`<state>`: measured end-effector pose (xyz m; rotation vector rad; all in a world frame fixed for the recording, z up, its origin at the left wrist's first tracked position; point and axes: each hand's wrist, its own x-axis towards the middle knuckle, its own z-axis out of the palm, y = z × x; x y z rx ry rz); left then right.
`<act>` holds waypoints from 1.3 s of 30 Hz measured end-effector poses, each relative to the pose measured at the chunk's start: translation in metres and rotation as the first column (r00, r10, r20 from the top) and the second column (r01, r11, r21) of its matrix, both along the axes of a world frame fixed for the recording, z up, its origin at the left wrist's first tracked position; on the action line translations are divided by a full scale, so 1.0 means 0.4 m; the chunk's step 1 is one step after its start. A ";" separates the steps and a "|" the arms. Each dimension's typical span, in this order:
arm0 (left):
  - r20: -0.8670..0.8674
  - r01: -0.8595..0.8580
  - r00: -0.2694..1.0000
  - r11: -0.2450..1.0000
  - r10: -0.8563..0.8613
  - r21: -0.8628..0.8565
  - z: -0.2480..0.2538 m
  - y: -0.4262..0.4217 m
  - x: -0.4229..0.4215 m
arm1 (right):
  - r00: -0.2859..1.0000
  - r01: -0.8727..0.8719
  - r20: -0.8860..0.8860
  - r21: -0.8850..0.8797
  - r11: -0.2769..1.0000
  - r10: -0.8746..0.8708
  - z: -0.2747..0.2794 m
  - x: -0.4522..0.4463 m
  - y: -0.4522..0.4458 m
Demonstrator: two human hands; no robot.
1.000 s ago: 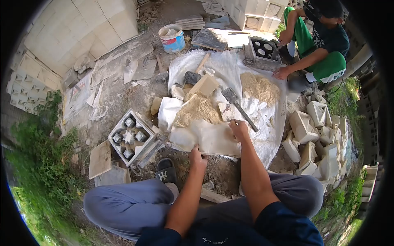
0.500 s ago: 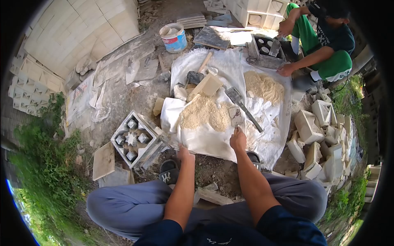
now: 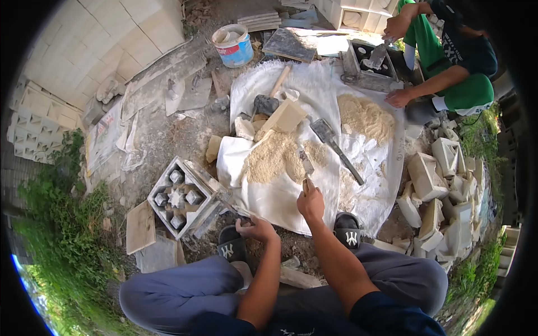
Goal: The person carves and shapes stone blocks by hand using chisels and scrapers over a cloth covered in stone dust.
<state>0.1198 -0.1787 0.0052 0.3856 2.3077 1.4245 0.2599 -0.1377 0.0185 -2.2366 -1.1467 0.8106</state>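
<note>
My right hand (image 3: 311, 203) is closed round the handle of a small trowel (image 3: 306, 162), whose blade touches the sand pile (image 3: 274, 157) on a white sack (image 3: 269, 204). My left hand (image 3: 258, 228) is open, fingers apart, just off the sack's near edge. To its left stands a metal mold (image 3: 178, 197) with a star-shaped centre and several dark cores. Behind the sand lie a pale block (image 3: 284, 116) and a dark-headed hammer (image 3: 266, 104). A long metal tool (image 3: 338, 150) rests on the sack to the right of the sand.
At the upper right a co-worker (image 3: 448, 61) holds a trowel (image 3: 376, 56) over another mold (image 3: 370, 67). Broken blocks (image 3: 428, 176) are heaped at the right. A paint bucket (image 3: 233, 47) stands at the back, and flat boards (image 3: 141, 227) lie at the left.
My left hand has let go of the sack's edge and opened. My right hand has moved left with the trowel, bringing its blade to the sand. The co-worker's trowel has shifted over the mold.
</note>
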 end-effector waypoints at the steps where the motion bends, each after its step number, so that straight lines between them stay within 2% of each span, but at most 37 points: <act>1: -0.221 -0.054 0.974 0.998 0.044 -0.041 0.028 -0.004 0.015 | 0.999 -0.019 0.036 -0.087 0.996 0.022 0.035 0.000 -0.002; 2: -0.222 -0.053 0.974 0.998 0.043 -0.042 0.055 0.013 0.010 | 0.999 -0.018 0.035 -0.088 0.996 0.021 0.027 0.004 0.001; 4: -0.345 0.343 0.893 0.934 -0.290 0.103 0.096 0.093 -0.013 | 0.997 -0.046 0.057 -0.015 0.999 0.047 0.008 0.028 0.000; 6: -0.575 0.520 0.689 0.854 -0.441 -0.032 0.097 0.234 -0.057 | 0.990 -0.098 0.112 0.086 0.991 0.088 0.017 0.049 0.044; 8: -0.630 0.632 0.506 0.751 -0.588 -0.193 0.109 0.363 -0.098 | 0.981 -0.149 0.136 0.082 0.985 0.137 0.033 0.073 0.114; 10: -0.641 0.606 0.264 0.641 -0.721 -0.471 0.099 0.457 -0.135 | 0.970 -0.182 0.180 0.094 0.979 0.163 0.037 0.092 0.188; 11: -0.639 0.607 0.262 0.638 -0.723 -0.473 0.094 0.489 -0.167 | 0.955 -0.221 0.222 0.105 0.970 0.194 0.036 0.099 0.221; 13: -0.494 0.495 0.001 0.429 -0.870 -0.755 0.078 0.547 -0.239 | 0.936 -0.267 0.254 0.057 0.962 0.245 0.021 0.122 0.279; 14: -0.489 0.493 0.001 0.425 -0.872 -0.759 0.071 0.580 -0.269 | 0.912 -0.310 0.285 0.010 0.951 0.295 0.011 0.129 0.302; 16: -0.335 0.388 -0.160 0.253 -0.929 -0.886 0.052 0.632 -0.324 | 0.909 -0.315 0.281 -0.025 0.949 0.309 0.002 0.129 0.324; 17: -0.369 0.486 -0.155 0.254 -0.917 -0.836 0.039 0.637 -0.344 | 0.914 -0.314 0.267 -0.016 0.949 0.307 -0.014 0.129 0.323; 18: -0.357 0.482 -0.154 0.245 -0.921 -0.841 0.039 0.634 -0.338 | 0.918 -0.314 0.252 -0.007 0.949 0.306 -0.021 0.125 0.319; 20: -0.301 0.614 0.141 0.322 -0.943 -0.720 0.044 0.618 -0.313 | 0.934 -0.292 0.207 -0.023 0.956 0.290 -0.030 0.094 0.308; 21: -0.351 0.615 0.163 0.373 -0.922 -0.695 0.033 0.611 -0.303 | 0.938 -0.305 0.173 -0.006 0.952 0.301 -0.038 0.081 0.303; 22: -0.351 0.615 0.162 0.373 -0.922 -0.695 0.026 0.602 -0.296 | 0.940 -0.315 0.140 0.012 0.949 0.311 -0.043 0.071 0.295; 24: -0.459 0.634 0.223 0.485 -0.860 -0.602 0.027 0.580 -0.282 | 0.939 -0.317 0.139 0.004 0.948 0.313 -0.035 0.067 0.280; 28: -0.458 0.642 0.309 0.538 -0.834 -0.546 0.039 0.534 -0.257 | 0.899 -0.422 0.120 -0.014 0.907 0.420 0.001 0.065 0.210; 30: -0.612 0.619 0.341 0.661 -0.713 -0.425 0.021 0.484 -0.241 | 0.886 -0.455 0.107 0.008 0.890 0.452 0.016 0.058 0.165; 34: -0.676 0.683 0.293 0.643 -0.676 -0.346 0.024 0.328 -0.174 | 0.932 -0.355 0.114 0.091 0.930 0.345 -0.014 0.030 0.054; 36: -0.549 0.807 0.248 0.484 -0.798 -0.339 -0.003 0.251 -0.148 | 0.997 -0.033 0.072 0.220 0.975 0.018 -0.045 0.017 0.001; 37: -0.548 0.811 0.254 0.485 -0.797 -0.328 -0.015 0.216 -0.137 | 0.995 0.085 0.034 0.127 0.988 -0.090 -0.015 0.005 -0.023; 39: -0.467 0.790 0.201 0.425 -0.861 -0.443 -0.036 0.148 -0.123 | 0.994 0.093 0.058 0.077 0.993 -0.097 -0.059 0.001 -0.058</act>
